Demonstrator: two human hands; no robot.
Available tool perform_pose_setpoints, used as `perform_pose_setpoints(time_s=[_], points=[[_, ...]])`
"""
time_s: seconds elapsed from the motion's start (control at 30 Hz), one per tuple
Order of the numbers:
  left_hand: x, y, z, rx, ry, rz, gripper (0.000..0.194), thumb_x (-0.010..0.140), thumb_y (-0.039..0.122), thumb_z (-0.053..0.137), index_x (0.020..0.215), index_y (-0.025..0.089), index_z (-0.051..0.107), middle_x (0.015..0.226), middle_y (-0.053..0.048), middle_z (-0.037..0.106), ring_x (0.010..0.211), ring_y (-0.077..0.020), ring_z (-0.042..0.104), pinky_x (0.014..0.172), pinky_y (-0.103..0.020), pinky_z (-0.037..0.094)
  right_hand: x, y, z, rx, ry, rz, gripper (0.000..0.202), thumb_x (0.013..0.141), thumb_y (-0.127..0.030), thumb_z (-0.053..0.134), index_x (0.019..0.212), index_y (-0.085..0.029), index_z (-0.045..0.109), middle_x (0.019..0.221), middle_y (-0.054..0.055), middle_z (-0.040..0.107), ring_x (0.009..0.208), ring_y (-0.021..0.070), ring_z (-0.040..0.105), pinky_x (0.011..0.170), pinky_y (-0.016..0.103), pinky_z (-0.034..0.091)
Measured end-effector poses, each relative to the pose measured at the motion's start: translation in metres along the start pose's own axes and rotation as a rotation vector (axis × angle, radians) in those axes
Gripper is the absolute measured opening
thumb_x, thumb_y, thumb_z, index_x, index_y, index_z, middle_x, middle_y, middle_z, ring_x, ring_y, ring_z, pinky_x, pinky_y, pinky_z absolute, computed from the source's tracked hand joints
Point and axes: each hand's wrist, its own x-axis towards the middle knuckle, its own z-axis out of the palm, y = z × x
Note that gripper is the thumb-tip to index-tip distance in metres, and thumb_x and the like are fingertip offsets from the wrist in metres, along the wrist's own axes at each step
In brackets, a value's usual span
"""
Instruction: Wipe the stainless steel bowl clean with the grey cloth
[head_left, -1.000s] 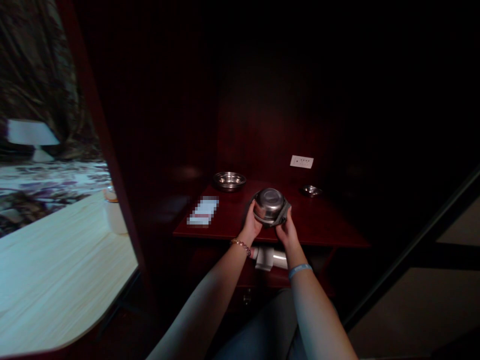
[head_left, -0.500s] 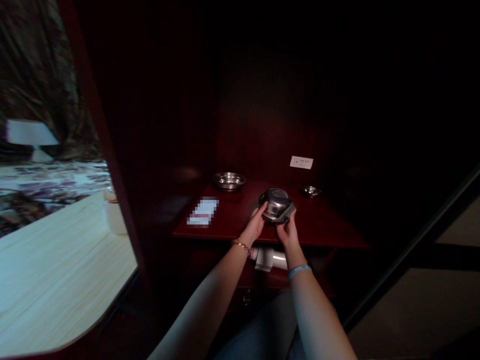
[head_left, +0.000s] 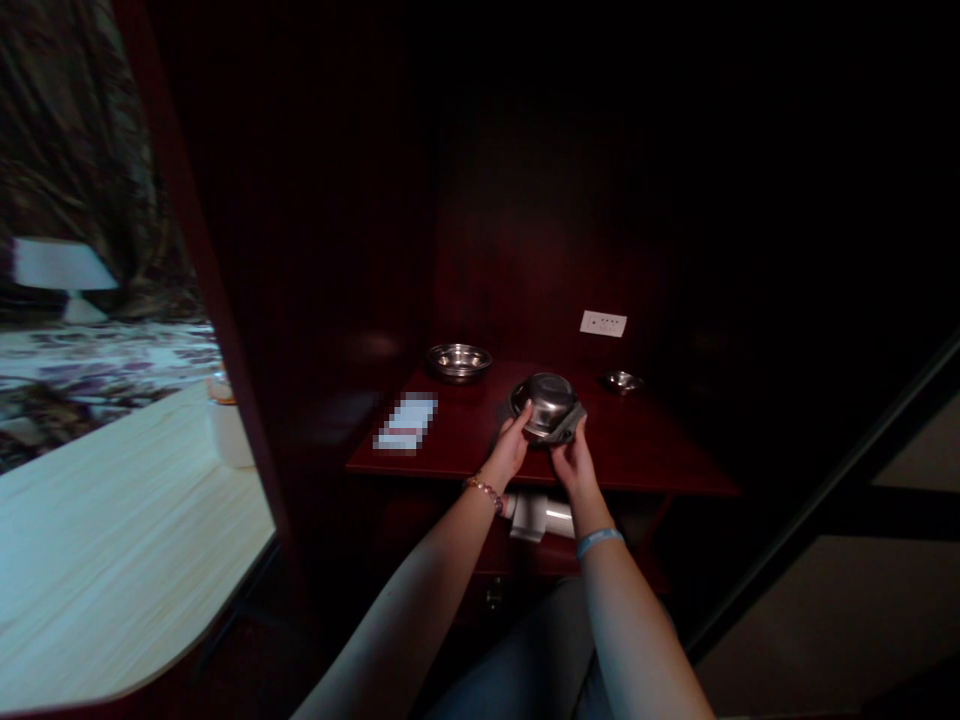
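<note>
Above the dark red desk (head_left: pixel 472 440) a shiny metal bowl (head_left: pixel 551 392) is held with its base turned up. My left hand (head_left: pixel 514 446) is closed on the near left side of the bowl, its thumb against the wall. My right hand (head_left: pixel 576 458) is closed at the near right of the rim, gripping a grey cloth (head_left: pixel 568 427) pressed against the bowl. The fingers beneath the bowl are hidden. Behind it to the left stands a wide metal basin (head_left: pixel 459 363). A small metal bowl (head_left: pixel 622 383) sits at the back right.
A pixelated white rectangle (head_left: pixel 406 423) lies on the desk's left side. White objects (head_left: pixel 530 517) rest on the shelf below. A socket plate (head_left: pixel 603 323) is on the back wall. On the left are a pale wooden table (head_left: pixel 112 540) and a white jar (head_left: pixel 231 435).
The held bowl has shifted slightly left. The grey cloth's edge now also shows at the bowl's left side, and my right fingers have moved along the rim.
</note>
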Motion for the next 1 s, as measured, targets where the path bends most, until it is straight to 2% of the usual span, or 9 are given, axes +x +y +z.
perform_pose_setpoints(time_s=[0.17, 0.33, 0.43, 0.87, 1.0], points=[[0.004, 0.000, -0.003, -0.047, -0.009, -0.013, 0.046, 0.078, 0.041, 0.072, 0.111, 0.009, 0.067, 0.108, -0.016, 0.071, 0.112, -0.0248, 0.063, 0.107, -0.040, 0.040, 0.001, 0.003, -0.001, -0.047, -0.016, -0.027, 0.033, 0.095, -0.042, 0.045, 0.104, -0.020, 0.068, 0.105, 0.002, 0.074, 0.108, 0.0125, 0.065, 0.105, 0.031, 0.046], [0.007, 0.000, -0.002, -0.109, 0.034, 0.025, 0.042, 0.083, 0.039, 0.067, 0.116, 0.013, 0.065, 0.121, -0.013, 0.067, 0.118, -0.0227, 0.059, 0.110, -0.038, 0.038, -0.001, 0.004, -0.002, -0.050, -0.065, -0.084, 0.032, 0.093, -0.044, 0.049, 0.108, -0.021, 0.066, 0.110, 0.000, 0.073, 0.112, 0.0108, 0.063, 0.108, 0.031, 0.042], [0.008, 0.002, -0.003, -0.132, 0.033, -0.015, 0.044, 0.086, 0.043, 0.061, 0.120, 0.016, 0.063, 0.125, -0.011, 0.065, 0.120, -0.0224, 0.058, 0.111, -0.039, 0.036, -0.002, 0.003, -0.001, -0.063, -0.096, -0.092, 0.034, 0.094, -0.044, 0.046, 0.110, -0.021, 0.065, 0.112, 0.000, 0.072, 0.113, 0.0100, 0.062, 0.109, 0.031, 0.039], [0.012, 0.005, -0.009, -0.163, 0.059, -0.068, 0.035, 0.089, 0.041, 0.056, 0.110, 0.015, 0.067, 0.120, -0.008, 0.068, 0.116, -0.0221, 0.060, 0.109, -0.037, 0.040, -0.007, 0.000, -0.004, -0.142, -0.114, -0.095, 0.035, 0.089, -0.048, 0.051, 0.108, -0.022, 0.065, 0.113, 0.002, 0.072, 0.117, 0.0149, 0.061, 0.108, 0.037, 0.042], [0.009, 0.005, -0.008, -0.142, 0.062, -0.079, 0.038, 0.088, 0.043, 0.058, 0.113, 0.015, 0.066, 0.120, -0.009, 0.068, 0.117, -0.0230, 0.060, 0.109, -0.039, 0.039, -0.007, 0.000, -0.007, -0.155, -0.118, -0.102, 0.035, 0.090, -0.047, 0.049, 0.110, -0.023, 0.064, 0.114, 0.002, 0.071, 0.116, 0.0145, 0.061, 0.107, 0.037, 0.044]])
